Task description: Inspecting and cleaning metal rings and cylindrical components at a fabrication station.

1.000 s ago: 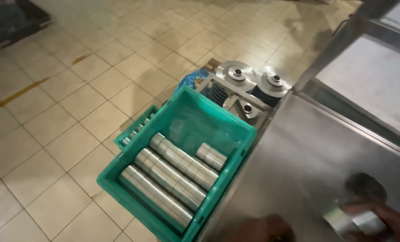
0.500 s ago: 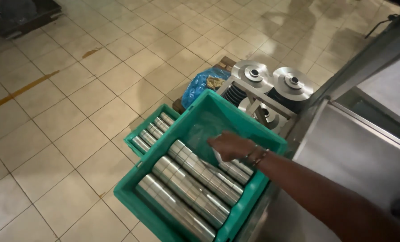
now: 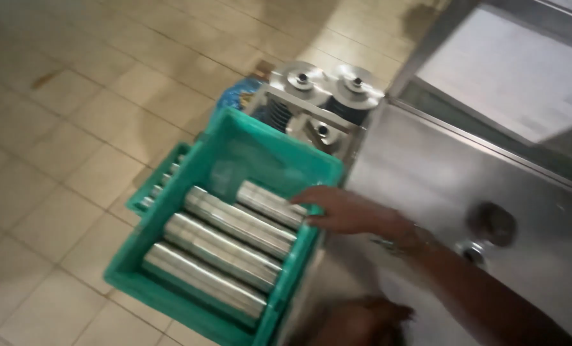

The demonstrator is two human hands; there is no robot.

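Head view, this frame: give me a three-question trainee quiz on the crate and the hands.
1. True or false: the green crate holds metal cylinders.
2. The right hand touches: A) the short cylinder B) a pulley wheel C) the floor.
3. What surface lies under the left hand?

Key: 1 true. 2 A. 3 the steel tabletop.

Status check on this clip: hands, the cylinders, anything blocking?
Right hand open, fingertips on the short metal cylinder in the green crate. Left hand low at frame bottom, blurred, grip unclear. Three long cylinders beside it; nothing blocking.
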